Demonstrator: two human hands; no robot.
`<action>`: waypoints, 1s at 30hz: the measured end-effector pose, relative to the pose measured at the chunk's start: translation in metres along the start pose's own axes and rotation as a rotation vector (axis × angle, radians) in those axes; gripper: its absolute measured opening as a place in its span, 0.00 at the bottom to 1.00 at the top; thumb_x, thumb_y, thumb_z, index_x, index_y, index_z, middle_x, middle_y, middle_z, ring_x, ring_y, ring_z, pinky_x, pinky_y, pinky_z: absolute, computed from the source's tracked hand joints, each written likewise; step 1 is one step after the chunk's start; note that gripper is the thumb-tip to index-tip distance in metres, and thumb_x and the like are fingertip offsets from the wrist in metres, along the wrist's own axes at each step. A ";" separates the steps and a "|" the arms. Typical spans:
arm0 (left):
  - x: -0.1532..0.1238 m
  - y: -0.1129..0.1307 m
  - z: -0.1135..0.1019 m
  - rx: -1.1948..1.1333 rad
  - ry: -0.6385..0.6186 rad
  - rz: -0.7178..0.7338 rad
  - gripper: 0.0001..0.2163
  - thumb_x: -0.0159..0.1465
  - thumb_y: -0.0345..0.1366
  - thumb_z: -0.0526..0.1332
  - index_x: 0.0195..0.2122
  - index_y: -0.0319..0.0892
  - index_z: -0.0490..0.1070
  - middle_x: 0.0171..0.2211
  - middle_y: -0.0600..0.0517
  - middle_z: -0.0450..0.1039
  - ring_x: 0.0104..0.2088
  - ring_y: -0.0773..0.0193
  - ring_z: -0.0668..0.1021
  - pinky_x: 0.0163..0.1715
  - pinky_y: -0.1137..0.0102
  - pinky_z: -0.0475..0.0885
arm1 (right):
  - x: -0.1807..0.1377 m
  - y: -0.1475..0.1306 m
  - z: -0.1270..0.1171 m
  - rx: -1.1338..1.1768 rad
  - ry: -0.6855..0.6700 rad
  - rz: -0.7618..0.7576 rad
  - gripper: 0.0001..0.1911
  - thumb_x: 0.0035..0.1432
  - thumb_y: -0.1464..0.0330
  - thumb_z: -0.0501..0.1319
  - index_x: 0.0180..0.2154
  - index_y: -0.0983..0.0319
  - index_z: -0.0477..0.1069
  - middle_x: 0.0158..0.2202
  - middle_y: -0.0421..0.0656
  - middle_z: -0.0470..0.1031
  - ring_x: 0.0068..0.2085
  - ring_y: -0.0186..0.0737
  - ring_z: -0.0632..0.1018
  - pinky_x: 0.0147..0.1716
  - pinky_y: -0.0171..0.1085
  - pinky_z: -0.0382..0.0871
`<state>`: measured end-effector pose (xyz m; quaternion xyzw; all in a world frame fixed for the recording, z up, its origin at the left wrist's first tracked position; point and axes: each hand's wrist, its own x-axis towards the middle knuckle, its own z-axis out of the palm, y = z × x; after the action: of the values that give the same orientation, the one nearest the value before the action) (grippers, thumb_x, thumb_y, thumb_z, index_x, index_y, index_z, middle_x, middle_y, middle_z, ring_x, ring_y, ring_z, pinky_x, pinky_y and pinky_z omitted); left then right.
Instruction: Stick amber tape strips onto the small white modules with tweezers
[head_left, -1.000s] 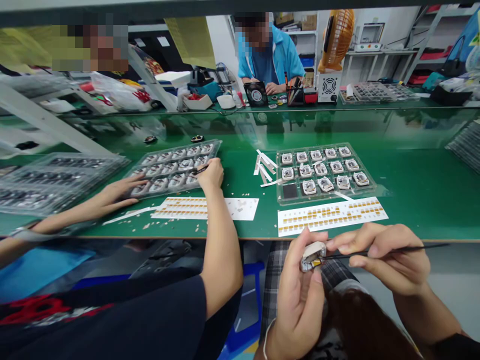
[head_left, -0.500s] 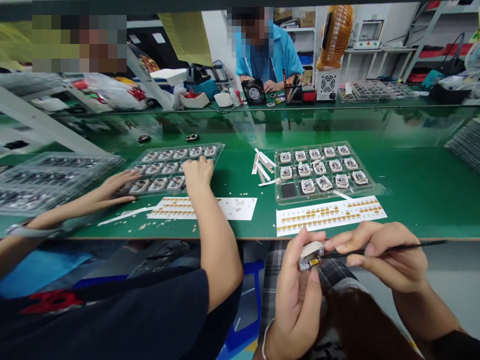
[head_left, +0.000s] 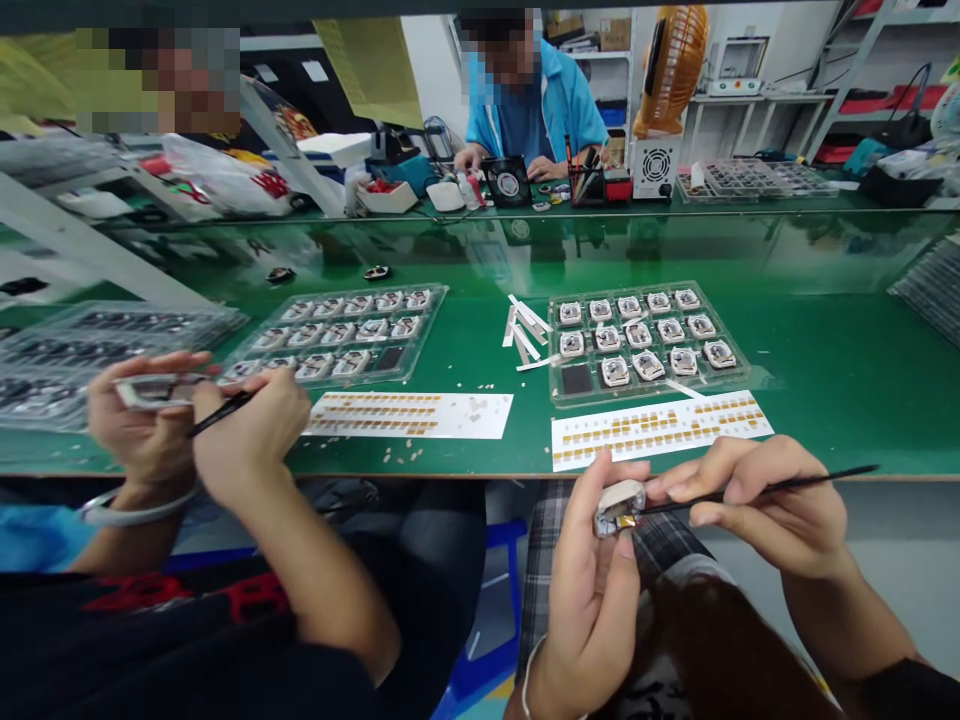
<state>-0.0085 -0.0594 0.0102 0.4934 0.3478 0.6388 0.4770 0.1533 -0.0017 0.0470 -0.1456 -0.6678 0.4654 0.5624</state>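
White case (head_left: 616, 494): sat in the left hand (head_left: 589, 590), in front of the green table (head_left: 840, 400) and above plaid cloth (head_left: 541, 560), with its open side facing the right hand (head_left: 780, 510).
Left fingers: were clamped on the white case, the thumb low against it and the others behind and above.
Right fingers: were pinched together on a black stick (head_left: 810, 482), some fingertips close to the case.
Stick end: reached the case's open side; whether it touched was too small to tell.
Yellow patch (head_left: 625, 521): showed within that opening, near the left thumb; I could not tell if it lay flat.
Dropping: seemed the main danger, since no tabletop was under the case and a loosened thumb could have let it fall onto the cloth.
Scraping: could have come from pressing the stick too hard, marking inner parts or lifting the patch.
Tray (head_left: 592, 396): lay on the table beyond the hands, holding rows of similar cases, with a dark pocket (head_left: 577, 378) at its near left corner.
Sheet (head_left: 581, 423): lay between tray and hands, bearing gold patches; a brushing wrist could have shifted it.
Loose strip (head_left: 684, 390): crossed the tray's near edge and might have caught on a passing finger.
Neighbour's hands (head_left: 255, 425): were well apart to the left, gripping another case (head_left: 154, 390) and stick (head_left: 223, 411).
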 end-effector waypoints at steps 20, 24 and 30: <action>0.007 0.001 -0.003 -0.049 -0.094 0.119 0.25 0.69 0.25 0.50 0.65 0.52 0.56 0.57 0.49 0.68 0.55 0.62 0.74 0.57 0.69 0.71 | 0.003 -0.001 0.002 0.126 0.006 0.031 0.19 0.58 0.84 0.60 0.45 0.57 0.67 0.40 0.41 0.78 0.45 0.46 0.81 0.45 0.51 0.80; 0.004 0.002 -0.004 -0.028 -0.101 0.102 0.26 0.69 0.24 0.49 0.66 0.52 0.54 0.57 0.49 0.68 0.56 0.63 0.73 0.57 0.71 0.71 | 0.003 0.000 0.003 0.140 -0.002 0.067 0.19 0.58 0.84 0.60 0.45 0.56 0.67 0.39 0.40 0.78 0.46 0.46 0.81 0.46 0.51 0.80; 0.004 0.004 -0.004 -0.064 -0.120 0.105 0.26 0.69 0.23 0.48 0.66 0.52 0.53 0.58 0.50 0.66 0.57 0.64 0.72 0.59 0.74 0.67 | 0.004 -0.001 0.005 0.082 -0.009 0.034 0.21 0.57 0.85 0.60 0.46 0.56 0.68 0.40 0.41 0.78 0.46 0.45 0.81 0.47 0.50 0.79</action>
<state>-0.0133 -0.0569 0.0140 0.5328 0.2717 0.6430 0.4784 0.1478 -0.0019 0.0502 -0.1317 -0.6481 0.5024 0.5569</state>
